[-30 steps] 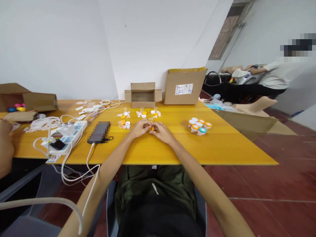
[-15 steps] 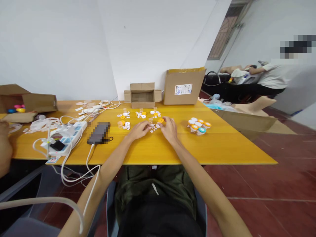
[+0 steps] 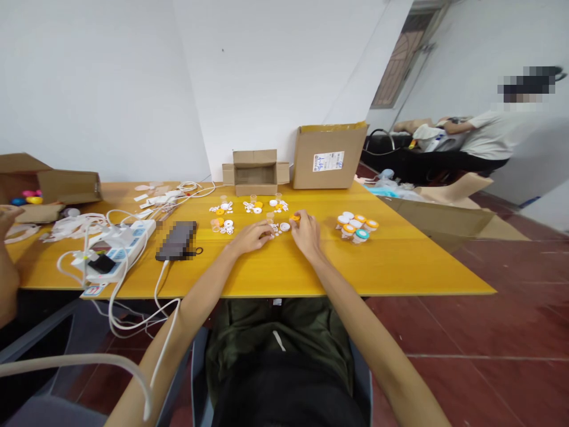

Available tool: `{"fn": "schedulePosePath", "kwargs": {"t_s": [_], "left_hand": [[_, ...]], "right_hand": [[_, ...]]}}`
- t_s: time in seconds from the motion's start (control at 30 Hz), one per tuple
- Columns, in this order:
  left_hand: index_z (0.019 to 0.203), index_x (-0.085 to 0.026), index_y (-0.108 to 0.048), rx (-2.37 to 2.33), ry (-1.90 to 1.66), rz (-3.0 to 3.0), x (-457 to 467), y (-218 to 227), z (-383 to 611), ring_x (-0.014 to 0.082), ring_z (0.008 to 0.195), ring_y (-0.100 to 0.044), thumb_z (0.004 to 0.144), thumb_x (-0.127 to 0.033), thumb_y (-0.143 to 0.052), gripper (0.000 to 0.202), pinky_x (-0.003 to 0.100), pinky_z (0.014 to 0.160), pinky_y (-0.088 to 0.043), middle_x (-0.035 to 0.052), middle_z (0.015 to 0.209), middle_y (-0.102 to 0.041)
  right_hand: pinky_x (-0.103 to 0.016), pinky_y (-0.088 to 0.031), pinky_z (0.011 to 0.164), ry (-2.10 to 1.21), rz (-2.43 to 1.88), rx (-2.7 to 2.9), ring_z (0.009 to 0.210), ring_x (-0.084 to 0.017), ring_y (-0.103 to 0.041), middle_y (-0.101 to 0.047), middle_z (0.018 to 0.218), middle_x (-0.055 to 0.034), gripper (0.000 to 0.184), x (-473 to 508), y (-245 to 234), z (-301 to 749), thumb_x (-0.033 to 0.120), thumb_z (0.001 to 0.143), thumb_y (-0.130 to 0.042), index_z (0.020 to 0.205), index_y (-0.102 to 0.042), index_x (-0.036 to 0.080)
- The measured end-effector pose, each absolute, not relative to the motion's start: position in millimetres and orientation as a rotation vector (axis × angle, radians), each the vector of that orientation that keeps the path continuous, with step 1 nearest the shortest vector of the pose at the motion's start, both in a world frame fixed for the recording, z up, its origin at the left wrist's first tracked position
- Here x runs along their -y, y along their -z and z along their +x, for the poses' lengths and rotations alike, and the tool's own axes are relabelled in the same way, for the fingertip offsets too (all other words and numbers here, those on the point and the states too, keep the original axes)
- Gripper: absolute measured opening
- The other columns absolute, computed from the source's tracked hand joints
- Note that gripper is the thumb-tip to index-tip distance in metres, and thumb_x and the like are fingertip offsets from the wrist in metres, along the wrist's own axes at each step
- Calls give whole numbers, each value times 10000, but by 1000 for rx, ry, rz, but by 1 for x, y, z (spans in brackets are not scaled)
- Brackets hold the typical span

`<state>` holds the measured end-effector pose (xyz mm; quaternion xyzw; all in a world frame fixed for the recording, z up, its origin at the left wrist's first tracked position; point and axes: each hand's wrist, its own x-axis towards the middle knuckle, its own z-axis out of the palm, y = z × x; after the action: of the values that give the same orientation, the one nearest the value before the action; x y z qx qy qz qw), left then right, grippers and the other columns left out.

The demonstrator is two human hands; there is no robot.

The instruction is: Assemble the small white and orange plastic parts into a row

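My left hand (image 3: 251,236) rests on the yellow table (image 3: 275,267), fingers curled by a small clear piece and tiny white parts (image 3: 276,228). My right hand (image 3: 304,230) pinches a small orange cap (image 3: 294,218) just right of a white disc (image 3: 285,226). Further back lie small groups of white and orange parts (image 3: 224,216). A cluster of capped little jars (image 3: 355,226) stands to the right of my right hand.
A power strip (image 3: 116,248) with white cables and a dark phone (image 3: 176,239) lie at left. Two cardboard boxes (image 3: 255,171) (image 3: 328,155) stand at the far edge, another box (image 3: 48,185) far left. Someone's arm (image 3: 8,261) shows at left; a person sits at back right (image 3: 489,139).
My hands were joined on an orange piece; they have moved apart. The right hand shifted right and back with the orange cap, and small white parts now lie between them.
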<state>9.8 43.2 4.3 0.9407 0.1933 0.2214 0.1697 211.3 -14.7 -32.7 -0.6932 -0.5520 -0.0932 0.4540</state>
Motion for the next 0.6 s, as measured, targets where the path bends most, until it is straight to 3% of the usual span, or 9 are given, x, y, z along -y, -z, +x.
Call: {"fn": "schedulePosePath", "kwargs": {"t_s": [0.17,0.33,0.6], "left_hand": [[921,-206,-715,-589,-639,2674,-43,-4,10,201,854,-638,894,-157,-536,188,298,818,-499,46,903,-677],[922,-205,-712,-600,-649,2686,-43,-4,10,197,843,-633,873,-132,-526,206,298,816,-501,41,877,-673],[905,-206,-700,-635,-628,2711,-42,-5,10,192,840,-634,867,-111,-522,206,298,823,-505,42,899,-678]], "right_hand": [[-410,-496,804,154,-1740,1414,873,-292,-635,-723,925,-102,45,13,31,210,217,867,-574,884,-608,240],[-416,-519,817,128,-1650,1445,867,-276,-640,-711,885,-76,90,7,32,206,173,844,-562,824,-599,252],[-432,-530,929,114,-1465,1581,976,-269,-652,-710,1001,-78,161,1,31,205,184,880,-532,962,-651,257]]}}
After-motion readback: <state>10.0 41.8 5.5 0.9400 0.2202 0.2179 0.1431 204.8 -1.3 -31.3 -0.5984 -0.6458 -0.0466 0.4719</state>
